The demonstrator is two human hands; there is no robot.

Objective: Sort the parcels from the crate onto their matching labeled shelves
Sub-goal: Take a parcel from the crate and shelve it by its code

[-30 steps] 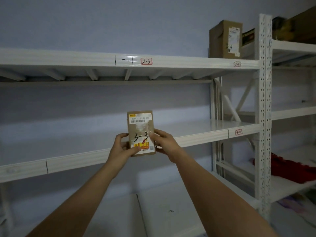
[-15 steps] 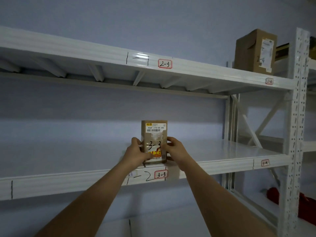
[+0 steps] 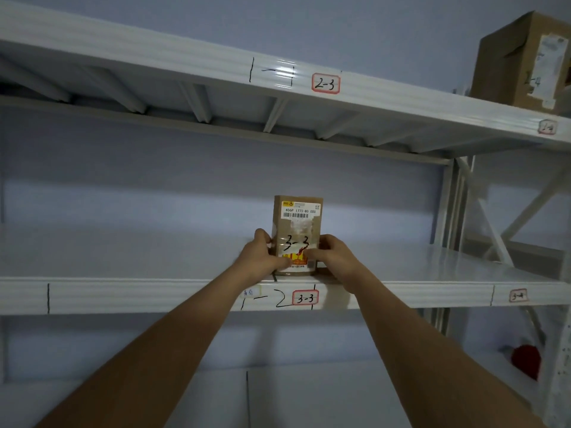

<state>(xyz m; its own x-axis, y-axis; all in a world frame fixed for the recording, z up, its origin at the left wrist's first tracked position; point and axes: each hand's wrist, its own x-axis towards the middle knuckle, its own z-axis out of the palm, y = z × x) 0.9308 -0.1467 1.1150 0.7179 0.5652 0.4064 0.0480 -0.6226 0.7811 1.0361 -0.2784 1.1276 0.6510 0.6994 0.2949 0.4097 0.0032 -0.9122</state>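
Upright, parcel (image 3: 297,223) marked "3-3", both hands gripping it, above shelf label "3-3" (image 3: 305,298).

The lower side edges of the small parcel (image 3: 298,223) are covered by the left hand (image 3: 262,257) and the right hand (image 3: 332,257), and the fine print on its yellow sticker is too small to be read. Whether its base rests on the middle shelf (image 3: 123,295) cannot be told. The cardboard box (image 3: 522,60) at the right end of the upper shelf (image 3: 154,54) is cut off by the right edge, and its label is blurred. The tag (image 3: 547,127) below it and the tag (image 3: 518,295) at the middle shelf's right end are smeared. A red object (image 3: 525,361) low at the right is blurred and cannot be identified. Both forearms are cropped by the bottom edge.
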